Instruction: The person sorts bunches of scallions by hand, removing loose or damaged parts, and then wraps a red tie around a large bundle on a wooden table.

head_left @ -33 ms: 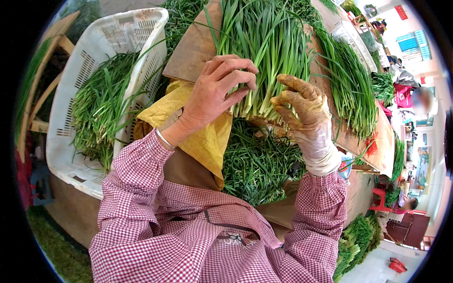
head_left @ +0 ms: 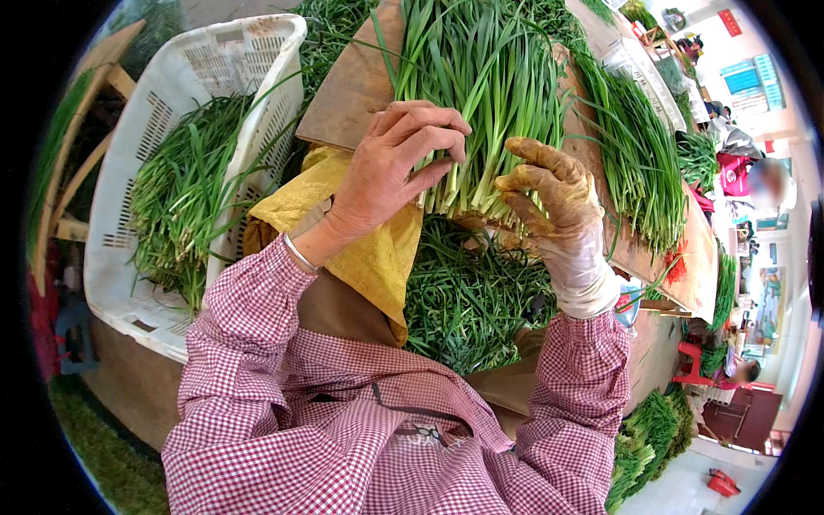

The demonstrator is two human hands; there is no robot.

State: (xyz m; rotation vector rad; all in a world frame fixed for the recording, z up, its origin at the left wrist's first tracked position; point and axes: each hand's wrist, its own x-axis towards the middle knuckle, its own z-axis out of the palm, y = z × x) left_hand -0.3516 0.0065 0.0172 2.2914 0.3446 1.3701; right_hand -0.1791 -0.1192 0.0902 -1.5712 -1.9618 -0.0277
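My bare left hand (head_left: 403, 159) is over the left side of a thick bunch of green garlic chives (head_left: 493, 112). Its fingers are bent, with thumb and fingertips drawn close together; whether anything thin is between them is too small to tell. My right hand (head_left: 554, 189) wears a stained, pale glove and hovers at the right of the same bunch. Its curled fingers stand apart from the thumb, and nothing shows between them. The chives lie on a wooden board (head_left: 352, 99), pale stem ends pointing toward me.
At left stands a white slatted crate (head_left: 103, 249) with loose chives. More chives (head_left: 639, 163) lie on the board's right side. A yellow cloth (head_left: 369, 266) hangs below my left wrist. Cut greens (head_left: 472, 292) are heaped beneath the board. People and a red stool (head_left: 691, 365) are far right.
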